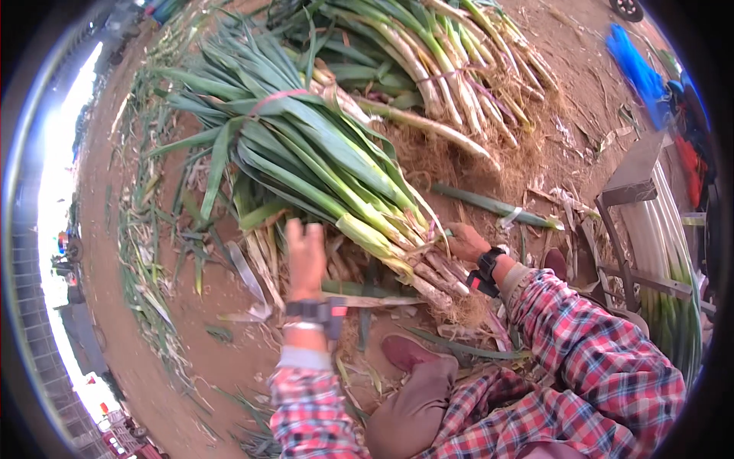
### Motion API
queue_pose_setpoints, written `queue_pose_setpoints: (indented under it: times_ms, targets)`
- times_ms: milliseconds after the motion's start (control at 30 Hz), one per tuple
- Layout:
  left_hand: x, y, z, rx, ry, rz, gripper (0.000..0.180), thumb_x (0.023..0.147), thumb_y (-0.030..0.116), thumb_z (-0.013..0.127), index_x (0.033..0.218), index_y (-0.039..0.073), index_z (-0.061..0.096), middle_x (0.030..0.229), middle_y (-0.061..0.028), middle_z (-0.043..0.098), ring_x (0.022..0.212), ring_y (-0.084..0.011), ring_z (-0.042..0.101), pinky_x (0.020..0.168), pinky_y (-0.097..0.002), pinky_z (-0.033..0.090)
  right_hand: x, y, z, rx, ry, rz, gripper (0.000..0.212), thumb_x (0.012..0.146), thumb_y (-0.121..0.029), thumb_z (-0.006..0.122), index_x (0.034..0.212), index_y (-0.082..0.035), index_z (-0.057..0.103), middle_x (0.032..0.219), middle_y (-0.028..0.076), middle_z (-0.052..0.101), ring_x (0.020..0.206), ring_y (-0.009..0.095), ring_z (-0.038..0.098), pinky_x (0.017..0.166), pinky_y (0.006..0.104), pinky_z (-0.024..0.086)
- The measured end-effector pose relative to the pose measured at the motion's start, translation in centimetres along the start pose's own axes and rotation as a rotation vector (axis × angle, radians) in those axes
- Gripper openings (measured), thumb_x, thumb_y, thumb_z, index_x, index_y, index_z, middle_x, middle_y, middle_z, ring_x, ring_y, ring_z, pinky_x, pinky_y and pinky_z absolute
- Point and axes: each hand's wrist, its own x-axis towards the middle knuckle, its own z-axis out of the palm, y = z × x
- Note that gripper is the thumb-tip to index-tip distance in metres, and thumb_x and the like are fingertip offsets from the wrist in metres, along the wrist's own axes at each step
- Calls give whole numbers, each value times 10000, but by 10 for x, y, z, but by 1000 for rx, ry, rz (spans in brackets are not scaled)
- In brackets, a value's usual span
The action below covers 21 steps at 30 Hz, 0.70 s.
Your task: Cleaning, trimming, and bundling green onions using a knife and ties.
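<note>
A large bundle of leeks [321, 161] lies slantwise before me, green leaves to the far left and pale root ends toward me. A reddish band [279, 98] circles its leaves, and a thin tie [428, 246] crosses the stalks near the roots. My right hand [466, 243] is closed at that tied end, on the bundle's right side; its fingertips are partly hidden. My left hand [306, 256], somewhat blurred, is raised beside the bundle's lower left side with fingers stretched out and nothing in them. Each wrist wears a dark strap.
More tied leeks [451, 76] lie behind, roots to the right. A loose leek leaf [497, 205] and trimmings litter the brown soil [229, 344]. At right stands a metal-framed rack [631, 252] beside upright leeks [669, 260]. My shoe [413, 352] is close below the bundle.
</note>
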Motion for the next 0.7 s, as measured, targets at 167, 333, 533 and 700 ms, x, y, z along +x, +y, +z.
queue_pose_setpoints:
  times_ms: [167, 333, 533, 700]
  targets:
    - [-34, 17, 64, -302, -155, -111, 492, 928, 190, 568, 1343, -13, 401, 1215, -122, 572, 1071, -217, 563, 929, -331, 435, -28, 34, -15, -21, -90, 167, 280, 852, -207, 585, 1070, -41, 644, 922, 207, 656, 881, 319, 649, 772, 397, 492]
    - [-49, 21, 41, -476, -280, -396, 372, 921, 146, 559, 1240, -29, 482, 1117, -125, 630, 923, -198, 642, 795, -316, 513, -88, 69, -36, -234, -137, 154, 246, 753, -167, 633, 962, -37, 649, 866, 191, 643, 839, 366, 624, 730, 431, 488]
    - [-150, -12, -8, -379, -440, -434, 282, 887, 156, 590, 1098, -30, 568, 831, -67, 660, 708, -147, 625, 660, -273, 507, -113, 67, -38, -320, -151, 22, 300, 710, -208, 678, 957, -38, 661, 911, 196, 635, 882, 379, 602, 735, 439, 475]
    - [-223, -23, -77, -606, -304, -633, 289, 918, 150, 573, 1161, -6, 574, 824, -27, 626, 609, -46, 510, 565, -187, 438, -148, 4, -19, -274, -191, -143, 348, 742, -192, 666, 1047, -28, 640, 995, 193, 604, 902, 346, 593, 762, 420, 468]
